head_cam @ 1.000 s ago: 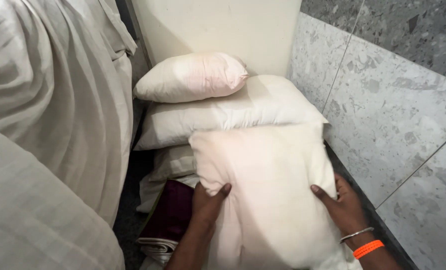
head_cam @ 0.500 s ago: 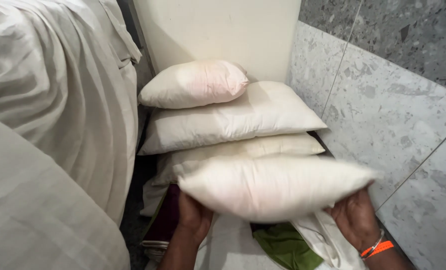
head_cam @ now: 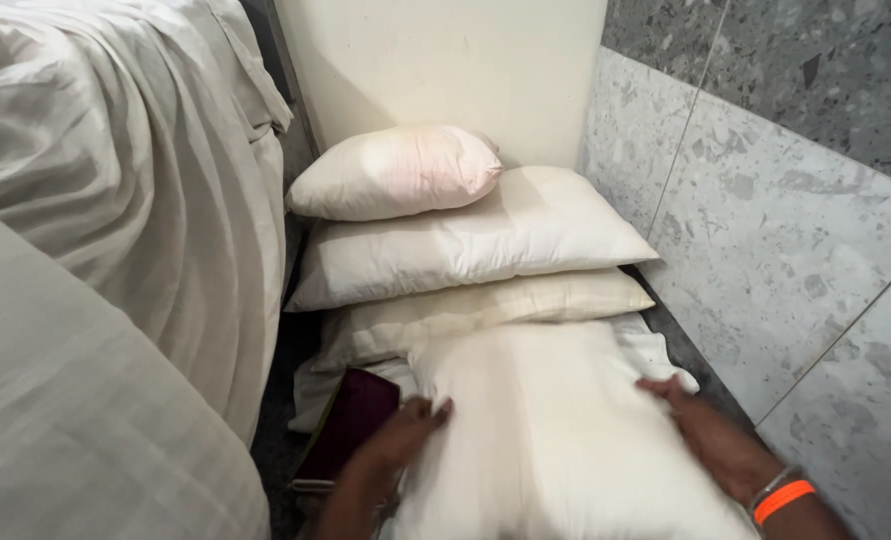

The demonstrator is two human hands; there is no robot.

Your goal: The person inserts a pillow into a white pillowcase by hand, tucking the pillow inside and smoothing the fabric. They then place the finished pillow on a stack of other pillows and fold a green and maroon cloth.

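The white pillow [head_cam: 556,430] lies at six o'clock below the stacked pillows [head_cam: 466,250]. The left hand [head_cam: 406,430] and right hand [head_cam: 701,425] press its side edges, fingers spread flat. It looks soft, light and squashy; best gripped by opposite edges.

The near end of the front pillow [head_cam: 556,440] is running off the bottom edge, blurred by motion, so its full length is not showing. The left hand [head_cam: 406,430] is smeared too; whether its grip is closing on the fabric or just pressing flat cannot be told. The right hand [head_cam: 701,425] is blurring likewise, its forearm cut off at the corner. Beside the left grip, a dark maroon thing [head_cam: 351,425] is lying half under the pillows, its kind unclear. The bed sheet [head_cam: 116,200] is spilling past the left edge.
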